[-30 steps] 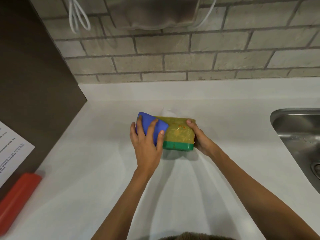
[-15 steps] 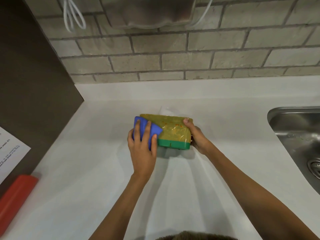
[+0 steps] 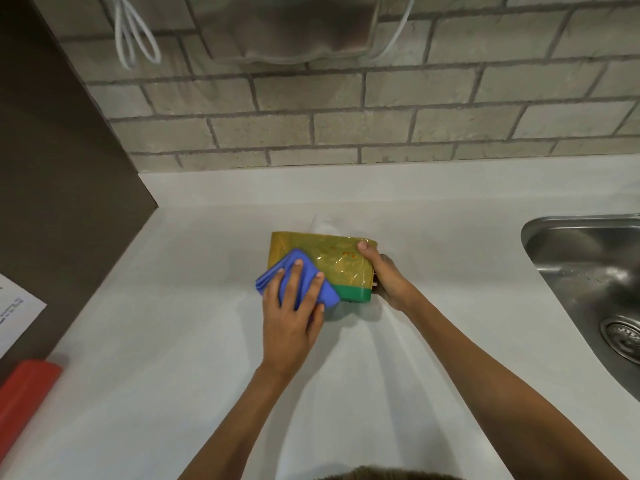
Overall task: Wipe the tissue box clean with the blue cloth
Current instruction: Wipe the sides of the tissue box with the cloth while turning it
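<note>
The tissue box (image 3: 332,258), yellow-olive with a green strip along its near edge and wrapped in shiny plastic, sits mid-counter, tilted toward me. A white tissue (image 3: 320,224) pokes out behind it. My left hand (image 3: 291,317) presses the folded blue cloth (image 3: 294,278) flat against the box's near-left corner, fingers spread on the cloth. My right hand (image 3: 386,275) grips the box's right end, thumb on top.
The white counter (image 3: 173,341) runs to a brick wall at the back. A steel sink (image 3: 588,271) lies at the right. A dark panel with a paper sheet (image 3: 14,313) and a red object (image 3: 24,400) stand at the left. A grey cloth (image 3: 287,29) hangs above.
My left hand has dragged the blue cloth from the box's top-left down to its near-left corner. The right hand keeps its hold on the box.
</note>
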### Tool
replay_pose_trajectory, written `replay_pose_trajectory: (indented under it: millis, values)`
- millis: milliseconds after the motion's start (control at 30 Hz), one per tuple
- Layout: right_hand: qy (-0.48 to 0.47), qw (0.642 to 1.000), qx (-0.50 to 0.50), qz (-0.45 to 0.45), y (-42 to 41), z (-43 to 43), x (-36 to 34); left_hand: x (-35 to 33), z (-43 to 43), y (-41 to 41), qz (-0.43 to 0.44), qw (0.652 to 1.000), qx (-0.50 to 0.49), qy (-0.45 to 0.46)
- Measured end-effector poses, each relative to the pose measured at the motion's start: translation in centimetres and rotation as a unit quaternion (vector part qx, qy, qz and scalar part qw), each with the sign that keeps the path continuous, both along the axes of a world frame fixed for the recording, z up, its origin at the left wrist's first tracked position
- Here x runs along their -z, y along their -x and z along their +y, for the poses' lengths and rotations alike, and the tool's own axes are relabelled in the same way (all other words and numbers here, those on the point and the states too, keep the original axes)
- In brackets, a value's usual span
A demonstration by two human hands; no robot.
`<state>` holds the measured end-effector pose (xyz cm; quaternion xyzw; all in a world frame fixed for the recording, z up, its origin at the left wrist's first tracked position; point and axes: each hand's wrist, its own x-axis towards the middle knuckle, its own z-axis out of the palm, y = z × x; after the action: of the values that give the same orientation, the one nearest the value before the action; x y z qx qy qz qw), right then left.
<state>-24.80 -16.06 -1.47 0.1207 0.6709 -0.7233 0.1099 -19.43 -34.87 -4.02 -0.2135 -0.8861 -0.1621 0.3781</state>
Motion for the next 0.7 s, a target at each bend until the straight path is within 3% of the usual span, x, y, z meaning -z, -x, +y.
replay_pose_trajectory:
  millis: [200, 333, 467, 567, 700]
  values:
    - [0.004, 1.0, -0.013, -0.001, -0.3, 0.7, 0.1, -0.8, 2.1, 0.2, 0.014, 0.996, 0.05, 0.074]
    - [0.004, 1.0, -0.002, 0.004, -0.3, 0.5, 0.0, -1.1, 0.5, 0.1, -0.05, 0.996, 0.024, -0.073]
    - [0.003, 1.0, -0.005, 0.003, -0.4, 0.3, -0.2, -3.6, 1.5, 1.2, -0.154, 0.96, -0.068, -0.225]
    - [0.013, 1.0, -0.006, 0.003, -0.8, 0.3, -0.5, -5.3, 3.5, 1.8, -0.171, 0.963, -0.093, -0.189]
    - [0.039, 0.999, -0.03, 0.0, -1.6, 0.4, -1.0, -5.6, 4.1, 1.7, -0.142, 0.985, -0.025, -0.094]
